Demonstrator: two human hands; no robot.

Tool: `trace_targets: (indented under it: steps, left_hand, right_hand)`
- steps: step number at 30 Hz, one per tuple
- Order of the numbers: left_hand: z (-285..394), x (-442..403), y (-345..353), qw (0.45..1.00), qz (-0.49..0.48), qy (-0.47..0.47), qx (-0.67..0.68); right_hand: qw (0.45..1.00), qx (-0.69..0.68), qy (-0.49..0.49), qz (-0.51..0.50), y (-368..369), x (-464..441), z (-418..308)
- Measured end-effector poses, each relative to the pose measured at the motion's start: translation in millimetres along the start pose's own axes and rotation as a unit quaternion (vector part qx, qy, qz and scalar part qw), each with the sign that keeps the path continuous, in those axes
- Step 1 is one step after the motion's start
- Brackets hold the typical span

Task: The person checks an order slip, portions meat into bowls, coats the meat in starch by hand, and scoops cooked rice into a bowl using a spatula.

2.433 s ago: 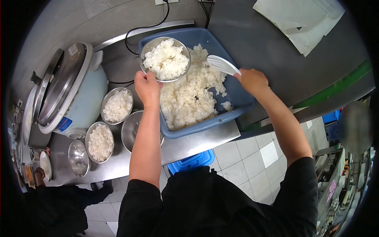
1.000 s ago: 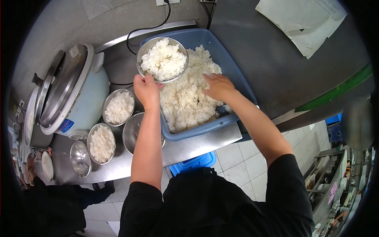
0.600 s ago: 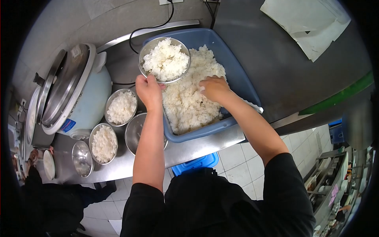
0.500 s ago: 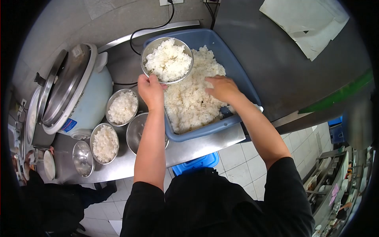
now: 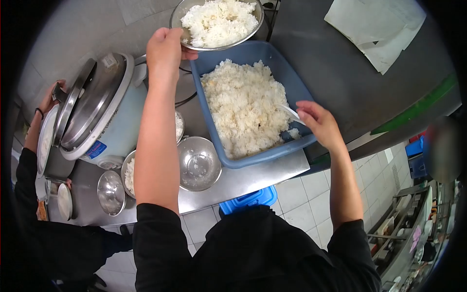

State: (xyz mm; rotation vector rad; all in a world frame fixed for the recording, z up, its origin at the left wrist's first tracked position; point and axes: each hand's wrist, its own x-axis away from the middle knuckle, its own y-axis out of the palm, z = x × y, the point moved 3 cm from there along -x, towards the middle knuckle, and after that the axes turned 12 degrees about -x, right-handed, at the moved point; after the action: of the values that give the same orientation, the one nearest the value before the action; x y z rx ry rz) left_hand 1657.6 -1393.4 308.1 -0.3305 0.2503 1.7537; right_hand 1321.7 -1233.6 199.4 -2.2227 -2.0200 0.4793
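My left hand (image 5: 165,53) grips the rim of a metal bowl (image 5: 262,22) heaped with white rice (image 5: 219,22), held up above the far end of a blue plastic tub (image 5: 206,109). Loose cooked rice (image 5: 243,107) fills much of that tub. At the tub's right side, my right hand (image 5: 321,124) is closed around the handle of a white rice paddle (image 5: 291,113); the tip of the paddle touches the rice. Below my left forearm stands a metal bowl (image 5: 199,163) with a few grains stuck inside.
A large rice cooker (image 5: 121,119) with tilted metal lids stands at left. Rice-filled bowls (image 5: 129,175), partly hidden by my forearm, and a small metal bowl (image 5: 111,193) sit on the steel counter (image 5: 233,187). Another person's hand (image 5: 48,97) is by the lids. Paper (image 5: 377,31) lies at upper right.
My left hand has raised the rice bowl up and away from over the tub. My right hand has moved from above the rice to the tub's right side and taken hold of the paddle.
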Motion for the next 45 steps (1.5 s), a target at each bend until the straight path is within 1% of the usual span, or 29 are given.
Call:
trace_targets:
  steps: [1, 5, 7, 8, 12, 14, 15, 16, 18, 19, 20, 22, 24, 25, 26, 28, 29, 30, 31, 33, 34, 35, 36, 37, 39, 40, 42, 44, 45]
  left_hand:
    - [5.1, 2.7, -4.3, 1.0, -0.007, 0.011, -0.001]
    - [-5.1, 25.9, -15.0, 0.999, -0.029, -0.002, -0.018]
    - [-18.6, 47.8, -15.4, 0.997, -0.048, -0.028, -0.061]
    - [-28.5, 59.8, -14.8, 0.995, -0.055, -0.02, -0.087]
    - [-62.7, 110.7, -5.0, 0.983, -0.096, -0.086, -0.13]
    - [-72.8, 131.1, 2.2, 0.976, -0.124, -0.105, -0.146]
    - [-78.3, 138.2, 5.2, 0.976, -0.127, -0.104, -0.145]
    - [-84.4, 144.3, 7.4, 0.973, -0.13, -0.111, -0.158]
    - [-87.0, 152.9, 10.5, 0.969, -0.133, -0.117, -0.171]
    - [-85.7, 156.2, 11.7, 0.97, -0.13, -0.111, -0.171]
    - [-85.0, 158.8, 12.1, 0.971, -0.126, -0.105, -0.172]
    - [-89.5, 162.9, 12.5, 0.973, -0.128, -0.106, -0.163]
    - [-86.0, 166.7, 14.1, 0.974, -0.127, -0.055, -0.179]
    - [-85.3, 169.4, 14.0, 0.967, -0.142, -0.084, -0.195]
    - [-88.8, 171.9, 14.7, 0.967, -0.143, -0.083, -0.195]
    - [-97.9, 175.3, 17.7, 0.967, -0.133, 0.005, -0.217]
    - [-101.4, 176.2, 18.8, 0.967, -0.134, 0.006, -0.217]
    - [-102.2, 176.9, 20.1, 0.964, -0.129, 0.04, -0.23]
    - [-102.9, 177.5, 20.7, 0.959, -0.123, 0.074, -0.243]
    - [-108.1, 176.9, 19.7, 0.959, -0.115, 0.077, -0.247]
    - [-110.1, 176.6, 19.0, 0.959, -0.11, 0.08, -0.25]
    - [-105.9, 176.3, 18.0, 0.959, -0.109, 0.079, -0.25]
    - [-102.5, 175.2, 16.0, 0.963, -0.118, 0.026, -0.241]
    - [-102.3, 173.9, 14.1, 0.965, -0.125, -0.028, -0.23]
    - [-106.0, 168.4, 10.4, 0.963, -0.113, -0.031, -0.244]
    - [-107.6, 166.4, 8.9, 0.961, -0.1, -0.033, -0.255]
    - [-103.7, 166.7, 8.7, 0.965, -0.096, -0.034, -0.24]
    - [-103.7, 166.4, 13.1, 0.97, -0.094, -0.03, -0.224]
    - [-107.9, 166.3, 16.2, 0.971, -0.081, -0.019, -0.222]
  right_hand:
    - [0.999, 0.005, 0.036, -0.003, 1.8, 9.1, -3.2]
    - [0.998, -0.04, 0.051, -0.007, 5.0, 34.9, 9.0]
    - [0.998, -0.035, 0.045, -0.002, 4.9, 43.7, 14.4]
    - [0.999, -0.03, 0.039, 0.002, 5.1, 46.4, 15.2]
    - [0.999, -0.013, 0.048, -0.008, 13.0, 51.1, 1.3]
    - [0.997, 0.061, -0.031, 0.019, 26.3, 47.8, -22.7]
    - [0.993, 0.099, -0.059, 0.016, 32.8, 45.2, -32.8]
    - [0.993, 0.1, -0.058, 0.018, 39.3, 42.5, -39.5]
    - [0.977, 0.173, -0.118, -0.027, 55.9, 37.8, -52.4]
    - [0.968, 0.201, -0.148, -0.034, 63.4, 36.0, -49.1]
    - [0.968, 0.201, -0.149, -0.034, 69.5, 34.5, -48.9]
    - [0.934, 0.275, -0.223, -0.054, 84.7, 32.7, -54.3]
    - [0.929, 0.292, -0.222, -0.046, 96.2, 24.5, -57.4]
    - [0.913, 0.306, -0.27, -0.013, 100.0, 16.7, -59.1]
    - [0.893, 0.318, -0.316, 0.022, 102.0, 9.6, -59.4]
    - [0.893, 0.322, -0.314, 0.015, 103.9, -6.6, -50.9]
    - [0.891, 0.354, -0.283, -0.025, 106.0, -14.9, -46.0]
    - [0.886, 0.385, -0.251, -0.067, 108.2, -22.4, -40.2]
    - [0.885, 0.385, -0.252, -0.068, 109.3, -29.5, -34.8]
    - [0.875, 0.435, -0.204, -0.069, 111.7, -40.2, -26.3]
    - [0.874, 0.435, -0.204, -0.07, 110.6, -40.6, -23.5]
    - [0.888, 0.396, -0.225, -0.065, 109.4, -38.6, -27.6]
    - [0.899, 0.356, -0.246, -0.062, 108.5, -36.3, -32.0]
    - [0.9, 0.355, -0.246, -0.065, 106.2, -31.6, -36.0]
    - [0.908, 0.356, -0.21, -0.072, 102.1, -15.8, -54.0]
    - [0.907, 0.357, -0.212, -0.076, 104.4, -10.2, -55.7]
    - [0.878, 0.422, -0.093, -0.205, 113.3, -0.9, -46.2]
    - [0.877, 0.424, -0.091, -0.208, 118.2, -2.7, -44.4]
    - [0.882, 0.415, -0.051, -0.216, 119.2, -3.0, -47.9]
